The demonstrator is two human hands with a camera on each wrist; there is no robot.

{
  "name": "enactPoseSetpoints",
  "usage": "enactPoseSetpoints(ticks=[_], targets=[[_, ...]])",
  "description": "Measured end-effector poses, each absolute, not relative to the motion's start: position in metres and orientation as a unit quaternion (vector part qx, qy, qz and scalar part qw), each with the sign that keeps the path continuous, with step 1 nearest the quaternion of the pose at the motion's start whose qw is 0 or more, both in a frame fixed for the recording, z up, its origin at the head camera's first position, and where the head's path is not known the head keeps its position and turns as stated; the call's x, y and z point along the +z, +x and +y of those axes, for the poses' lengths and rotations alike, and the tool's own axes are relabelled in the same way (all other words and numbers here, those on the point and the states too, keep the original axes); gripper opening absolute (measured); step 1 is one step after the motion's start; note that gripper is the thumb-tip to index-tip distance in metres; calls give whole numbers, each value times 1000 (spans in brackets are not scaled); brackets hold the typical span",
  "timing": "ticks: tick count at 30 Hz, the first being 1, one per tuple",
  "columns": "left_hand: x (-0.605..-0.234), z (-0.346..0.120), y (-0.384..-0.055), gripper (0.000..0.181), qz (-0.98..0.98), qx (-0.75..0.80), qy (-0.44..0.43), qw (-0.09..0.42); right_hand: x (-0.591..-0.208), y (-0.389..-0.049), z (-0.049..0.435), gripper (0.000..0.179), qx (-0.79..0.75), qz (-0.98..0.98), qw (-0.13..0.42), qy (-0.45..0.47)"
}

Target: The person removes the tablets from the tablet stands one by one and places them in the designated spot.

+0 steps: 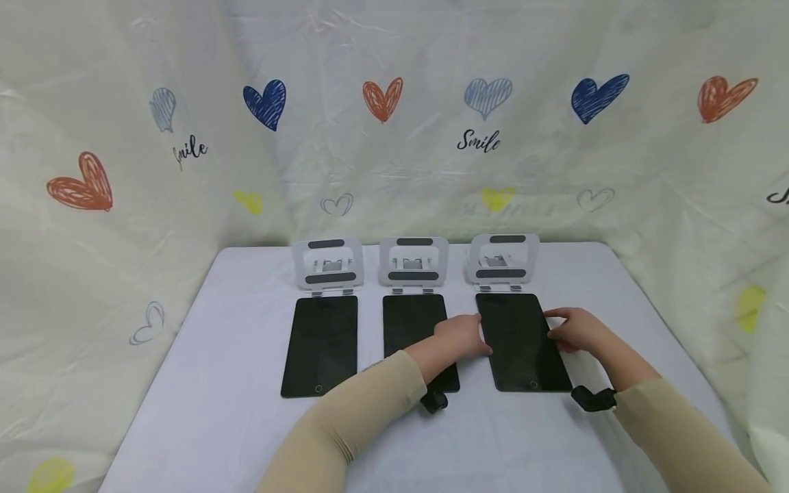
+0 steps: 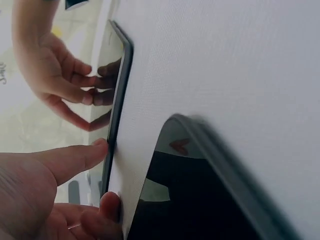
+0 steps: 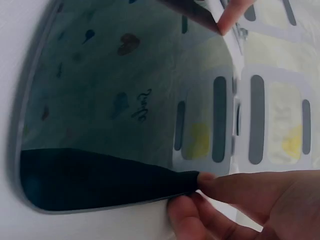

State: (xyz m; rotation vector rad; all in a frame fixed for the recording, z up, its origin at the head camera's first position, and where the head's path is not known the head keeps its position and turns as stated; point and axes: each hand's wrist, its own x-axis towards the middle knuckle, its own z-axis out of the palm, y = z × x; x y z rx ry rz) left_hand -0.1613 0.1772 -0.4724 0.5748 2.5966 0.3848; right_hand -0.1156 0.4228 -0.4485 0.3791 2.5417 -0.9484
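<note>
Three black tablets lie screen up in a row on the white table. Both hands are at the right tablet (image 1: 520, 349). My left hand (image 1: 462, 337) reaches across the middle tablet (image 1: 411, 318) and holds the right one's left long edge, thumb (image 2: 92, 152) and a curled fingertip (image 2: 111, 202) at its rim. Opposite, my right hand (image 1: 579, 330) grips the right long edge; its thumb (image 3: 215, 184) is on the rim, with curled fingers (image 3: 187, 215) under it in the right wrist view. The left tablet (image 1: 323, 342) lies untouched.
Behind the tablets stand three white-grey stands with dark pads: a left stand (image 1: 331, 279), a middle stand (image 1: 413, 276) and a right stand (image 1: 501, 273). A pale curtain (image 1: 425, 164) with printed hearts hangs behind the table (image 1: 203, 383).
</note>
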Motion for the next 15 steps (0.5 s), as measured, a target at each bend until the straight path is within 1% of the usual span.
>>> enactPoseSetpoints(ticks=[4, 11, 15], targets=[[-472, 172, -165, 69, 934, 174, 211, 229, -447, -115, 424, 58, -330, 915, 195, 128], [-460, 148, -171, 52, 916, 238, 244, 210, -443, -109, 425, 56, -316, 920, 195, 122], [-456, 132, -175, 50, 909, 264, 252, 201, -437, -105, 422, 57, -276, 937, 174, 124]])
